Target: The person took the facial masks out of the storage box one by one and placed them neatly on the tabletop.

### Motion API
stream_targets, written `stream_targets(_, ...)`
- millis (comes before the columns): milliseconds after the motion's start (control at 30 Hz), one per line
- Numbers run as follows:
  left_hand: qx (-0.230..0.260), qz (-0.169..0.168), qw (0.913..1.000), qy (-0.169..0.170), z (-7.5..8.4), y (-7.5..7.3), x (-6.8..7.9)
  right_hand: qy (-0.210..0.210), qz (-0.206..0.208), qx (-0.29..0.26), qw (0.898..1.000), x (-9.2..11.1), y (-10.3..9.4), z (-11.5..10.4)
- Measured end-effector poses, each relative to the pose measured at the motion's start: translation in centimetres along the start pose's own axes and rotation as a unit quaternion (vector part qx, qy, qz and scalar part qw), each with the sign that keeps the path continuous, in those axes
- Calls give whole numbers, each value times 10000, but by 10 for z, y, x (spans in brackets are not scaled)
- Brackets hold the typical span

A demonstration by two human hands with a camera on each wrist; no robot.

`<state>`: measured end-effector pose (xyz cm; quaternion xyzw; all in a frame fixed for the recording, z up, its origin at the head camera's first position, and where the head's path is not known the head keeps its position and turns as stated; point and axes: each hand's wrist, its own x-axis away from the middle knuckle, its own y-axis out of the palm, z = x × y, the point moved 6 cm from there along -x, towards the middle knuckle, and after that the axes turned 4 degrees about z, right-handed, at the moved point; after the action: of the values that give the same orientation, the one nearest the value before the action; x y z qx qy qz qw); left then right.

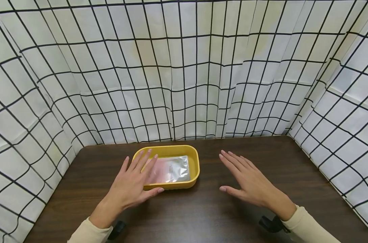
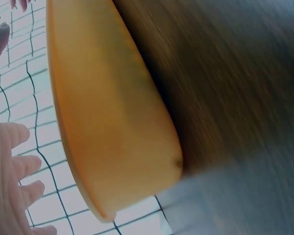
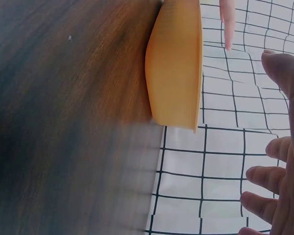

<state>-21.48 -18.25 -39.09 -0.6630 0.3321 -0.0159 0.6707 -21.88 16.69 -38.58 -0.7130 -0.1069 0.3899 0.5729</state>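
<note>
White, black-lined curtain (image 1: pixel 187 54) is hanging beyond the left hand (image 1: pixel 129 189) and the right hand (image 1: pixel 252 184); a dark wooden table (image 1: pixel 187 216) is spreading beneath them. The yellow tub (image 1: pixel 174 185) is sitting below the left fingers, left of the right hand. The 2 hands are hovering, fingers extended, gripping nothing. The pink-and-silver packet (image 1: pixel 170 170) is lying inside the tub, right of the left fingers. Any pinch would probably be working best at 1 free edge, fingers clearing the rim.

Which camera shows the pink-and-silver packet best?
The head view: it looks down into the yellow tray, where the packet lies. Both wrist views show none of it, just the tray's outer wall.
</note>
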Motion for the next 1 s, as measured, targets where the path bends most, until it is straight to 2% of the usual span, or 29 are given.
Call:
stream_targets(233, -94, -88, 9999, -83, -19, 4, 4, -25, -4, -349, 9994, -6, 3, 1)
stream_targets(433, -102, -202, 9996, -162, -32, 8, 5, 267, -138, -930, 9952, -9, 8, 7)
stream_targets(667, 19, -347, 9987, -384, -48, 12, 7, 456, -221, -1274, 9906, -14, 13, 10)
stream_targets(867, 29, -450, 9980, -446, -59, 17, 9, 438, -202, -1794, 9826, -23, 18, 11)
stream_targets(1000, 16, -562, 9972, -501, -62, 21, 10, 433, -130, -2285, 9725, -30, 21, 12)
